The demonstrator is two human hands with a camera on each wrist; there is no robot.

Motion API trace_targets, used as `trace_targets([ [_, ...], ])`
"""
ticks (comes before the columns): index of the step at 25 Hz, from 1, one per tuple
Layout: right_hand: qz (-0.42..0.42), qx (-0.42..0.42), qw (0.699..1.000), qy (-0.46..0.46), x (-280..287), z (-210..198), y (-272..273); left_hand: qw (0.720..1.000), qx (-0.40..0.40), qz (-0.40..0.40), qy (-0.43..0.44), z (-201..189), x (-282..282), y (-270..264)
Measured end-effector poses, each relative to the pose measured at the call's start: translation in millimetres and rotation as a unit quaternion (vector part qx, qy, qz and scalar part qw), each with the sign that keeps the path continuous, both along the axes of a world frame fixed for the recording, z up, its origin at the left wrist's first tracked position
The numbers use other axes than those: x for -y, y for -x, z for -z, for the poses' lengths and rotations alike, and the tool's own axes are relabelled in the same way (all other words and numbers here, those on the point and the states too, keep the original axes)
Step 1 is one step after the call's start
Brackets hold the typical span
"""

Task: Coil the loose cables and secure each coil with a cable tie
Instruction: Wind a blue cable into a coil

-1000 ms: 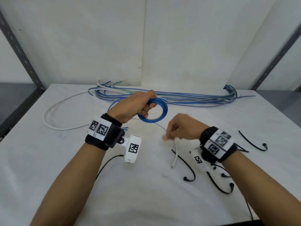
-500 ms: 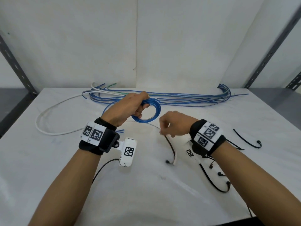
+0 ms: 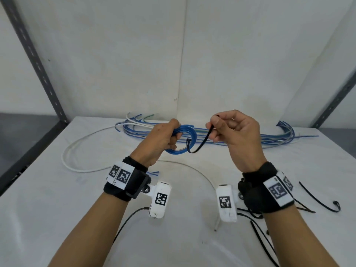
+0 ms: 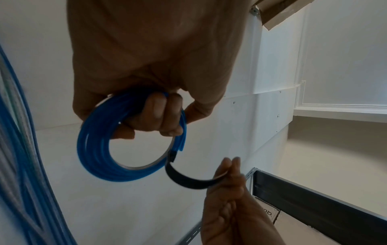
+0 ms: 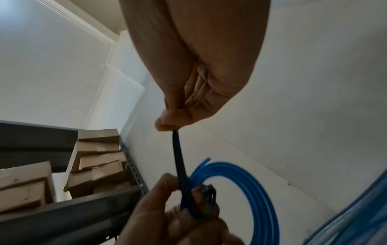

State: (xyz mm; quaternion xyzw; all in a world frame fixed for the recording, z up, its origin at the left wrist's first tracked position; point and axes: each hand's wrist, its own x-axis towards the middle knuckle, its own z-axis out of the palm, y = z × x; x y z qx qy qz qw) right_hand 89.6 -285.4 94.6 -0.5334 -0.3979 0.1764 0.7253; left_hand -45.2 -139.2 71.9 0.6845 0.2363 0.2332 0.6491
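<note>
My left hand (image 3: 167,138) grips a small coil of blue cable (image 3: 181,151) and holds it above the table; the coil (image 4: 94,145) hangs from the curled fingers. My right hand (image 3: 221,128) pinches the tail of a black cable tie (image 3: 200,146) between thumb and forefinger. The tie (image 4: 188,180) curves down and left, and its head end sits at the coil's right side. In the right wrist view the black tie (image 5: 178,159) runs from my pinching fingertips to the coil (image 5: 247,185).
A bundle of loose blue cables (image 3: 250,136) lies along the back of the white table (image 3: 57,218). A white cable (image 3: 77,149) loops at the left, a thin grey one (image 3: 200,172) arcs in the middle. Spare black ties (image 3: 317,199) lie at the right.
My right hand picked a black tie off the table and raised it to the coil. Both hands have risen above the table, the left still gripping the coil.
</note>
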Motion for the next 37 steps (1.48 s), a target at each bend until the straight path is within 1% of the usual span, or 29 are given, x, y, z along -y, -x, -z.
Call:
trace_targets([
  [2, 0.026, -0.003, 0.999, -0.025, -9.5, 0.9, 10.2, 1.0, 0.004, 0.02, -0.018, 0.8, 1.3, -0.2],
  [4, 0.041, 0.011, 0.998, -0.044, -16.8, 3.0, 18.7, 0.999, 0.001, 0.026, -0.031, 1.4, 2.5, 0.2],
  [7, 0.054, 0.029, 0.995, -0.076, -16.2, 3.9, 29.2, 0.999, -0.004, 0.004, -0.045, 1.1, 2.0, 0.5],
  [9, 0.06, 0.034, 0.993, -0.091, -13.1, 3.4, 33.7, 0.999, 0.011, -0.01, -0.038, 0.5, 0.8, 0.6],
  [11, 0.062, 0.032, 0.992, -0.101, -10.8, 2.3, 35.5, 0.999, 0.022, -0.02, -0.023, 0.4, 1.0, 0.4],
  [14, 0.045, 0.019, 0.992, -0.115, -8.2, 0.0, 37.4, 0.998, 0.04, -0.03, -0.028, 0.6, 1.6, -0.1],
  [16, 0.015, 0.005, 0.996, -0.088, -6.0, -1.0, 37.9, 0.996, 0.063, -0.036, -0.052, 0.6, -0.1, 0.8],
  [18, -0.009, 0.009, 1.0, -0.008, -6.1, -1.0, 36.1, 0.99, 0.081, -0.05, -0.106, 0.9, -1.5, 2.1],
  [20, -0.029, 0.012, 0.997, 0.075, -8.9, 1.9, 32.2, 0.979, 0.1, -0.061, -0.168, 2.2, -0.7, 3.2],
  [22, -0.041, -0.006, 0.993, 0.109, -13.5, 5.8, 28.7, 0.97, 0.115, -0.062, -0.203, 2.8, 1.1, 3.7],
  [26, -0.025, -0.046, 0.993, 0.109, -19.0, 7.7, 27.9, 0.962, 0.122, -0.055, -0.237, 2.4, 4.6, 3.5],
  [28, -0.022, -0.052, 0.993, 0.107, -19.6, 9.1, 28.7, 0.96, 0.122, -0.044, -0.249, 3.5, 5.4, 3.6],
  [32, -0.034, -0.044, 0.994, 0.096, -19.7, 11.4, 29.5, 0.96, 0.116, -0.037, -0.252, 4.2, 5.2, 3.9],
  [37, -0.043, -0.025, 0.995, 0.091, -19.0, 10.4, 28.0, 0.961, 0.116, -0.048, -0.246, 3.6, 3.1, 4.9],
])
